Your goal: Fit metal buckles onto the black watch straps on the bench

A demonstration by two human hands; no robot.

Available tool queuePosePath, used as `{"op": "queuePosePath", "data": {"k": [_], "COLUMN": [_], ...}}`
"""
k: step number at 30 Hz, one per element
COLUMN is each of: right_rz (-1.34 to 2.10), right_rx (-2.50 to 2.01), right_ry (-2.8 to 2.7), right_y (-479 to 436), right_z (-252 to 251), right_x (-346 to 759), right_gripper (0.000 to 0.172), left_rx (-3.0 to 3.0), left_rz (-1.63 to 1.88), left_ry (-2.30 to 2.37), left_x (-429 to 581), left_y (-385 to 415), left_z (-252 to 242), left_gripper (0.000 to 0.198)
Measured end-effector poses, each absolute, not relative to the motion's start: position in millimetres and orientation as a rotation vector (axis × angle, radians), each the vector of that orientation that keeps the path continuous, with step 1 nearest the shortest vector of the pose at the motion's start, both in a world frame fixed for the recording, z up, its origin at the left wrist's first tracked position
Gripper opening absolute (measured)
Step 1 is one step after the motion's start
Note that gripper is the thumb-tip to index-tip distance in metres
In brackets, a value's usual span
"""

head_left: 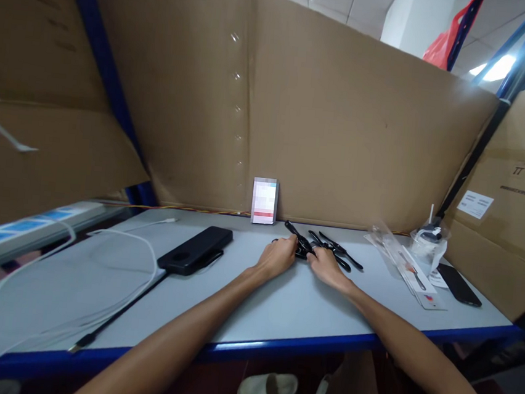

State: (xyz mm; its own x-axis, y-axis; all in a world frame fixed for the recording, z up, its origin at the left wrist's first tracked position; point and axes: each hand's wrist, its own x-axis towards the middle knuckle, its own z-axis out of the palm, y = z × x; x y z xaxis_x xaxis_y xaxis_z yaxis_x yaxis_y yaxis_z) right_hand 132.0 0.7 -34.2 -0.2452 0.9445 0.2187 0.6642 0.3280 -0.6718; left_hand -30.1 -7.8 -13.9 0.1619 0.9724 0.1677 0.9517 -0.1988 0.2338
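Observation:
Both my arms reach forward over a pale grey table (256,308) to a small heap of thin black tools (332,248) lying near the cardboard wall. My left hand (278,257) rests at the heap's left end, fingers curled round one black piece. My right hand (327,266) lies just right of it, fingers bent onto the same heap. What exactly each finger pinches is too small to make out.
A small white card (264,201) leans against the cardboard wall (343,130). A black power bank (196,250) with black and white cables (110,281) lies at left. Clear packets (404,266), a bagged item (428,238) and a black phone (458,284) lie at right. Blue table edge (276,344) in front.

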Motion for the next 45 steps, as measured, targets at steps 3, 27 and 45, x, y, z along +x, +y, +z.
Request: {"op": "queuePosePath", "data": {"k": [3, 27, 45], "right_rz": [0.568, 0.453, 0.322], "right_rx": [-1.437, -1.457, -2.074], "right_ry": [-2.027, -1.777, -1.856], "right_y": [1.3, 15.0, 61.3], "right_z": [-32.7, 9.4, -13.2], "right_x": [133.0, 177.8, 255.3], "right_gripper": [0.023, 0.027, 0.025], "left_rx": [2.347, 2.515, 2.628], "left_rz": [0.426, 0.192, 0.226], "left_ry": [1.943, 1.878, 1.749], "left_x": [-30.1, -35.3, -35.4], "left_y": [-8.8, -15.6, -12.7], "left_z": [-13.2, -3.4, -9.8], "left_gripper": [0.029, 0.031, 0.034]}}
